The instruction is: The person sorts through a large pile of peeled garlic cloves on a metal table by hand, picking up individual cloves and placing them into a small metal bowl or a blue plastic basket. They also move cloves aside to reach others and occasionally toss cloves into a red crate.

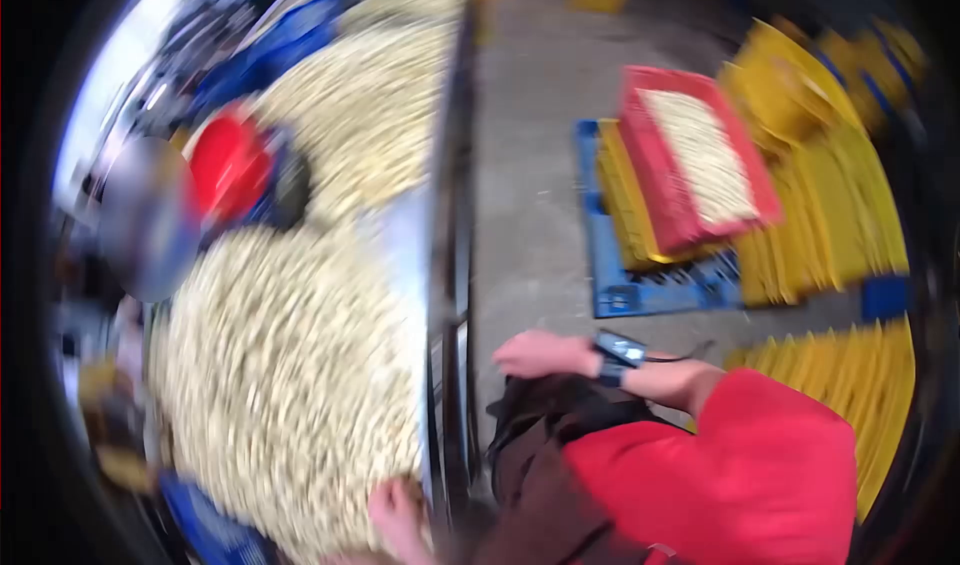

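While your left hand [398, 513] is down by the near end of the worktop [402, 250], just inside its right edge, its fingers look curled against the pale kernels [300, 365]. Blur there: I can't tell if you've pinched any or are only touching the heap.

Your right hand [540, 353] is outside that right edge, off the worktop, in front of your dark brown apron [540, 485]. Fingers folded in, narrow grip; can't tell if anything's inside. You've got a black wrist device [618, 353] on that arm, its screen lit, below your red sleeve [770, 455].

Kernels sit in a broad heap over the near half of the worktop, spreading from the left edge toward the right. A strip of pale surface shows along the right edge, around mid-length. More kernels are piled toward the far end. Between the two heaps, at the left side, you have a red basin [230, 165], tilted, mouth partly toward you. Blue sheeting [265, 60] lies along the far left edge.

Right of the worktop, on the grey floor [530, 215], a blue pallet [625, 303] carries a yellow crate [622, 200]. On top of that is a red crate [655, 190] with pale kernels in it, below its rim. Stacked yellow crates [820, 215] stand just beside the pallet's right edge; another yellow stack [840, 390] is nearer you, partly behind your sleeve.
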`<state>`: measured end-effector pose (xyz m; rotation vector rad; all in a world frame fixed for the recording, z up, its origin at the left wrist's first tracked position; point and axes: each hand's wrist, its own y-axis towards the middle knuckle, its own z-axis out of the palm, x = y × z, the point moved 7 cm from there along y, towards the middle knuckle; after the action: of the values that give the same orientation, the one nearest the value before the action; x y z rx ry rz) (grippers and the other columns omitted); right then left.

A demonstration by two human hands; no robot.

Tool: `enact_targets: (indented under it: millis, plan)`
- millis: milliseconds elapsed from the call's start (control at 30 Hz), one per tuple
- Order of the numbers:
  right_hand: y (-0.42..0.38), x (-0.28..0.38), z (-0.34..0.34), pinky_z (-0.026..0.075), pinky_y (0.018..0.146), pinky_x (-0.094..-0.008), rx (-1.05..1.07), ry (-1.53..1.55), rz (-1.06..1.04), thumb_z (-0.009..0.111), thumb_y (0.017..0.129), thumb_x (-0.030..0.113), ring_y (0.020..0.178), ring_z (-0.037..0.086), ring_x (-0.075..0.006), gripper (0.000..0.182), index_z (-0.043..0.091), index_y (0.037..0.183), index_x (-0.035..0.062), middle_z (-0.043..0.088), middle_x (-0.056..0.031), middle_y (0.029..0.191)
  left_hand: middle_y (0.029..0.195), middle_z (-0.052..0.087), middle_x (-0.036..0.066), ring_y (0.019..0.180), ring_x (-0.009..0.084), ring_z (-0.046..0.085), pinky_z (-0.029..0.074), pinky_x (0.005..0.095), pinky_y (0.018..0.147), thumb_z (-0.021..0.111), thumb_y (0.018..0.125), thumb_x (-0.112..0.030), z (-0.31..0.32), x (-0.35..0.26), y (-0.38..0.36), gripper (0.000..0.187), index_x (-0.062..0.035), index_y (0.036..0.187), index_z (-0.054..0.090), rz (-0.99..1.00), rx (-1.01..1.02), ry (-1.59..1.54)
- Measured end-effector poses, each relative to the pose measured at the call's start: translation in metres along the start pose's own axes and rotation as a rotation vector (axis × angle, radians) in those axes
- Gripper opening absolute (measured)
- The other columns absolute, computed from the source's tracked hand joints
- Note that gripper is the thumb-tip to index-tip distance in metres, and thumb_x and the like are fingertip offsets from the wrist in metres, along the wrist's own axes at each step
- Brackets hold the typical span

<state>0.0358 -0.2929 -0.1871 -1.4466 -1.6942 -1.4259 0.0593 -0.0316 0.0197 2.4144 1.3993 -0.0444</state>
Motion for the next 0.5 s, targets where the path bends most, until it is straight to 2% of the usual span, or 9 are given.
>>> enact_targets:
  millis: [33,67,100,167,233,267,300,433,500]
  plan:
    - [0.001,0.017,0.014,0.049,0.086,-0.0418,0.108,0.002,-0.117,0.055,0.085,0.029,0.100,0.060,-0.0328,0.031,0.062,0.109,0.0107,0.064,-0.0147,0.103,0.073,0.064,0.017,0.067,0.0253,0.064,0.049,0.0382,0.065,0.061,0.076,-0.018,-0.011,0.002,-0.058,0.016,-0.0056,0.080,0.070,-0.114,-0.110,0.014]
    - [-0.023,0.006,0.002,0.049,0.085,-0.0408,0.117,-0.060,-0.150,0.057,0.085,0.025,0.099,0.059,-0.0331,0.028,0.063,0.107,0.0092,0.064,-0.0148,0.102,0.069,0.061,0.016,0.066,0.0301,0.061,0.047,0.0390,0.062,0.059,0.077,-0.016,0.016,-0.037,-0.085,0.016,-0.0033,0.073,0.067,-0.105,-0.076,0.186]
    - [0.103,0.111,-0.010,0.050,0.084,-0.0406,0.051,-0.058,-0.378,0.058,0.084,0.020,0.097,0.060,-0.0333,0.025,0.064,0.105,0.0075,0.064,-0.0153,0.102,0.066,0.059,0.015,0.064,0.0303,0.058,0.046,0.0371,0.060,0.060,0.081,-0.018,-0.046,0.008,-0.033,0.018,-0.0026,0.074,0.066,0.012,-0.337,0.136]
    - [0.031,0.117,-0.033,0.050,0.080,-0.0396,0.128,0.006,-0.374,0.056,0.084,0.015,0.092,0.062,-0.0339,0.023,0.065,0.104,0.0075,0.066,-0.0149,0.099,0.069,0.061,0.014,0.068,0.0330,0.059,0.047,0.0430,0.062,0.060,0.079,-0.021,0.002,-0.021,-0.103,0.019,-0.0055,0.069,0.065,-0.033,-0.293,0.130]
    - [-0.033,0.100,-0.040,0.051,0.078,-0.0344,0.369,-0.025,-0.206,0.058,0.085,0.011,0.088,0.064,-0.0306,0.020,0.066,0.101,0.0033,0.066,-0.0159,0.095,0.072,0.064,0.011,0.072,0.0303,0.061,0.047,0.0411,0.065,0.059,0.082,-0.024,0.081,-0.032,-0.202,0.021,-0.0073,0.072,0.067,-0.405,-0.092,-0.001]
    - [-0.037,0.086,-0.020,0.051,0.076,-0.0338,0.522,0.024,-0.035,0.058,0.086,0.011,0.086,0.064,-0.0298,0.019,0.065,0.100,0.0020,0.066,-0.0157,0.094,0.074,0.065,0.010,0.073,0.0296,0.062,0.048,0.0406,0.067,0.059,0.082,-0.025,0.104,-0.022,-0.235,0.021,-0.0080,0.074,0.068,-0.532,-0.010,-0.038]
    - [-0.028,0.065,0.006,0.050,0.075,-0.0333,0.635,-0.033,-0.022,0.057,0.087,0.011,0.085,0.064,-0.0296,0.018,0.065,0.100,0.0018,0.066,-0.0152,0.092,0.074,0.065,0.010,0.073,0.0296,0.062,0.048,0.0406,0.067,0.059,0.082,-0.025,0.132,-0.008,-0.259,0.021,-0.0080,0.074,0.068,-0.634,0.077,-0.105]
    - [0.009,0.086,0.072,0.049,0.075,-0.0333,0.867,-0.113,-0.195,0.057,0.087,0.011,0.083,0.063,-0.0292,0.019,0.064,0.101,0.0021,0.065,-0.0148,0.091,0.084,0.067,0.007,0.079,0.0284,0.062,0.048,0.0407,0.071,0.057,0.084,-0.030,0.159,0.025,-0.320,0.025,-0.0099,0.078,0.069,-0.837,-0.012,-0.252]
    - [0.001,0.106,0.093,0.049,0.076,-0.0329,0.945,-0.120,-0.289,0.056,0.087,0.011,0.083,0.063,-0.0282,0.019,0.063,0.102,0.0021,0.065,-0.0140,0.090,0.087,0.067,0.008,0.082,0.0284,0.062,0.048,0.0412,0.070,0.055,0.085,-0.033,0.143,0.022,-0.347,0.029,-0.0089,0.080,0.070,-0.867,-0.065,0.053]
